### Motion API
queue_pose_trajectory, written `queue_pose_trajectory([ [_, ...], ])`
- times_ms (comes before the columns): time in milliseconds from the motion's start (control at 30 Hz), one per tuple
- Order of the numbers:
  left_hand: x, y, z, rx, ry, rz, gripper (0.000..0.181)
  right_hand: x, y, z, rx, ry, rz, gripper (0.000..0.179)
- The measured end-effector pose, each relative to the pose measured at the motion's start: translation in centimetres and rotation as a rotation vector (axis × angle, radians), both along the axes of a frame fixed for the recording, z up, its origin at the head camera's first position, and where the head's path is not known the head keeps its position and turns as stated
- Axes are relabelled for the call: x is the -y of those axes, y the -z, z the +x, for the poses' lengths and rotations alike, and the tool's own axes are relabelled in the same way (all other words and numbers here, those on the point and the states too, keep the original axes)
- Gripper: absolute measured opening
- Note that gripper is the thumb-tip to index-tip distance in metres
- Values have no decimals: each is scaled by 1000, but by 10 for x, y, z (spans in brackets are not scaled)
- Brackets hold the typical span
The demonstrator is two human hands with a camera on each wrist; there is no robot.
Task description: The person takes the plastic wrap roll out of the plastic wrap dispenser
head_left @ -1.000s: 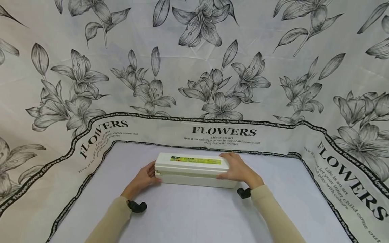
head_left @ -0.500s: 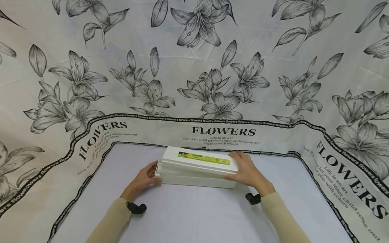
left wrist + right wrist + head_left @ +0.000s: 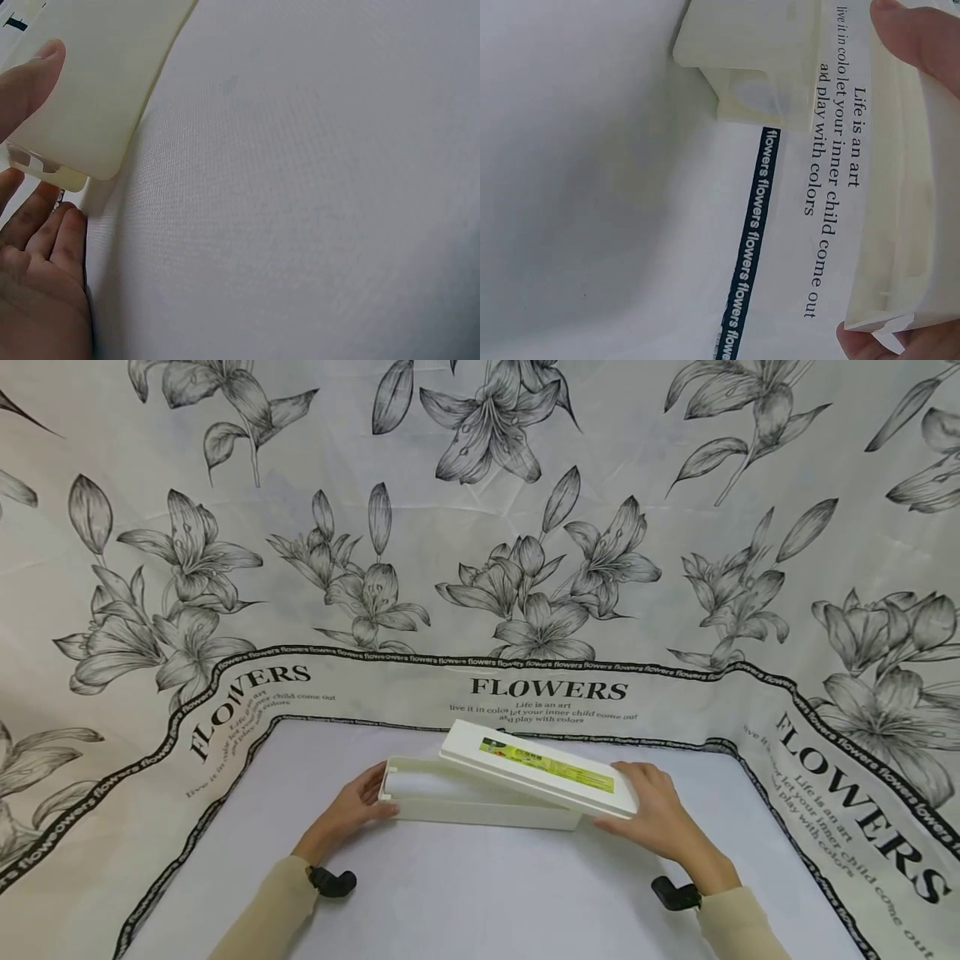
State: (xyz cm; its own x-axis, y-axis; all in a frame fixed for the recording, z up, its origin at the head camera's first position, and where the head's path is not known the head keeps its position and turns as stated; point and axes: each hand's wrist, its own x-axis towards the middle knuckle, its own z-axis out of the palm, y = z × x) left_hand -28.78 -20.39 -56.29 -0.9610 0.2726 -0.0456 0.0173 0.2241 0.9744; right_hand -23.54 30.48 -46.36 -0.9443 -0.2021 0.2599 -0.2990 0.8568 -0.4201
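Left hand (image 3: 351,807) grips box (image 3: 480,812) by its end, my right hand (image 3: 658,814) pinches tilted lid (image 3: 536,777); I'd brace box, lift lid clear.

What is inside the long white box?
In the box, a plain white surface shows toward the left; I cannot tell whether that is contents or the bottom. The right part is covered from view by the lid in the right hand.

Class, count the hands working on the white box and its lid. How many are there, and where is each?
2. The left hand holds the box at its left end; the right hand grips the right end of the lid.
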Motion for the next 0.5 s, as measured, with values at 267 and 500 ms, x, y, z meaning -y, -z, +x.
queue_pose_trajectory([
  [267, 1, 0, 0, -7, 12, -23, 104, -12, 4, 15, -32, 37, 2, 90],
  [500, -2, -3, 3, -21, 15, -53, 101, -25, 12, 22, -41, 74, -8, 91],
])
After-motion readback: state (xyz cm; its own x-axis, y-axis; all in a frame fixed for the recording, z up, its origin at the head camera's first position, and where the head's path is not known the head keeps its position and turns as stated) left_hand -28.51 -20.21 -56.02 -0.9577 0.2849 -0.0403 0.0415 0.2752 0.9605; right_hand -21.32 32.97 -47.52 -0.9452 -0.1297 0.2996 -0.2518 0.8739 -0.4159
